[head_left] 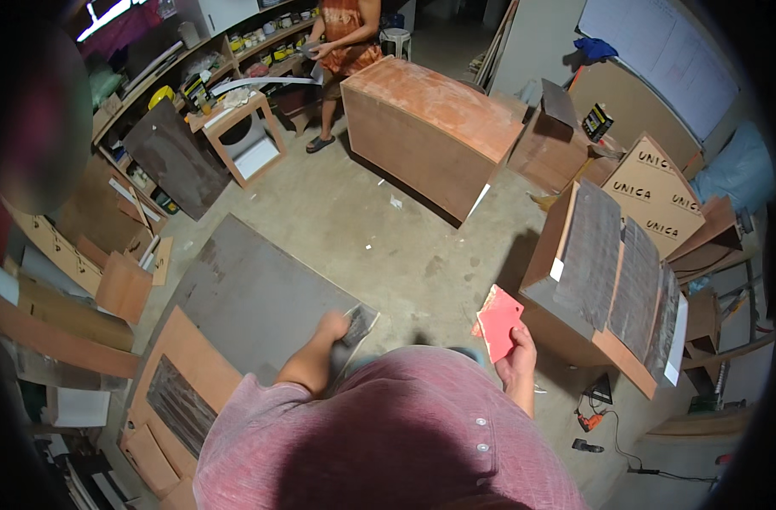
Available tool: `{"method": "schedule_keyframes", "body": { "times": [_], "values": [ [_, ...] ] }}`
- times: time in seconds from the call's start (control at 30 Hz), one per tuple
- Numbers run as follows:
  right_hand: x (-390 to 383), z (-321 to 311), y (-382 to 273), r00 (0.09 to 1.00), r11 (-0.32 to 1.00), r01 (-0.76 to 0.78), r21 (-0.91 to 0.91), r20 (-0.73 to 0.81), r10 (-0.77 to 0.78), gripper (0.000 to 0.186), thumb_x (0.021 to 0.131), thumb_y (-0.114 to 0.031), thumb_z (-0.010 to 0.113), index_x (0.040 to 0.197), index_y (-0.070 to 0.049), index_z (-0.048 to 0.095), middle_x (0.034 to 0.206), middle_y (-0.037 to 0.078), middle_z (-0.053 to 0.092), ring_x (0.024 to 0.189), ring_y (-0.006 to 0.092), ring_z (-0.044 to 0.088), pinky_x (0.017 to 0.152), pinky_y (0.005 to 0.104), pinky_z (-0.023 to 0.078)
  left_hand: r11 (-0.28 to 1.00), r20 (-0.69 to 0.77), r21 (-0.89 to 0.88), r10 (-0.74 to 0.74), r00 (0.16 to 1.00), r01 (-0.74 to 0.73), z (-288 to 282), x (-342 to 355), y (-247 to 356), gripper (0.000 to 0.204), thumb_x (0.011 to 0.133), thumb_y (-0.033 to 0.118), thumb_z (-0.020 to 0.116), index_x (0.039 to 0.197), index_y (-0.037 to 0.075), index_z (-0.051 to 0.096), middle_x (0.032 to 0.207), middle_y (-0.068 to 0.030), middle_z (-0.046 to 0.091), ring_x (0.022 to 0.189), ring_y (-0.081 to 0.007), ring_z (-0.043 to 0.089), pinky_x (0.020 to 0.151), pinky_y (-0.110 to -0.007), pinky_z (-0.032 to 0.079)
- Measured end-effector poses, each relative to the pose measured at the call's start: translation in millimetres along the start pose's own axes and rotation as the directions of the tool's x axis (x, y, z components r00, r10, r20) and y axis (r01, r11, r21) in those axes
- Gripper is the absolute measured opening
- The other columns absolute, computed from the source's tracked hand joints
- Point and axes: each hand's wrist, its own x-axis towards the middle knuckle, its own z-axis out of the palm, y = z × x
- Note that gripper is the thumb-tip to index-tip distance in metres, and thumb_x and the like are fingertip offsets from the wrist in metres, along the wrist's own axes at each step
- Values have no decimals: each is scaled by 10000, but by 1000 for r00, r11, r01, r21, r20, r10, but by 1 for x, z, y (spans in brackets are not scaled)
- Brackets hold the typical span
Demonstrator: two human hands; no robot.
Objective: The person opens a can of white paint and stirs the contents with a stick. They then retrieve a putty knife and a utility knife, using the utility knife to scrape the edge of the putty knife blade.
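My left hand (334, 326) is closed at the near corner of a large grey panel (260, 276). A small dark grey flat piece (360, 325) with a pale edge shows at its fingers; its kind is unclear. In my raised right hand (517, 361), thumb and fingers grip pink flat pieces (499, 325) with pale, uneven edges and a small hole near one corner. They overlap like a small stack. To the right of them stands a wooden cabinet carcass (548, 319) with dark grey sheets (590, 259) on top.
Across the floor, a person (351, 38) stands behind a long brown cabinet (422, 140), holding something small. A wooden frame box (245, 140) and a leaning dark panel (177, 159) are at the left. An orange power tool (589, 421) and its cord (630, 455) lie low right.
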Motion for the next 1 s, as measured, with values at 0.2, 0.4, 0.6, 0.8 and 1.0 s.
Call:
{"method": "schedule_keyframes", "body": {
  "times": [0.2,0.4,0.6,0.8,1.0],
  "values": [
    [184,65,-27,990,994,-99,52,108,93,341,939,-31,417,1265,35,490,1253,194,590,1167,304,596,1010,464,493,865,-333,-341,254,908,-367,-193,103,201,272,891,228,560,1029,9,641,1012,-273,649,985,-441,613,839,-485,484],
    [421,111,-27,951,954,-292,-74,89,298,335,939,-3,482,1273,23,489,1188,153,620,1069,284,638,911,409,551,955,-369,-271,11,929,-119,-160,220,141,214,842,116,545,926,-54,646,979,-281,666,941,-460,622,806,-458,489],
    [627,189,-65,909,895,-343,-286,139,393,335,1005,-114,357,1268,19,517,1189,162,638,980,285,684,785,394,607,117,38,-975,-745,666,188,-158,201,86,190,823,114,563,964,0,618,708,-92,597,574,-212,550,478,-391,432],
    [772,306,-59,939,914,-300,-274,84,333,345,1021,-123,331,1290,30,484,1162,195,635,987,287,685,785,408,624,66,29,-990,-766,642,123,-215,235,90,183,819,135,588,979,47,600,793,-58,610,686,-177,565,523,-341,432],
    [883,340,-17,962,953,-261,-156,42,270,374,1030,-155,315,1341,4,449,1163,203,632,1002,307,671,773,399,611,163,-108,-987,-623,774,-7,-332,387,142,86,844,43,523,873,30,602,632,-8,516,504,-113,446,464,-294,380]
  ]
}}
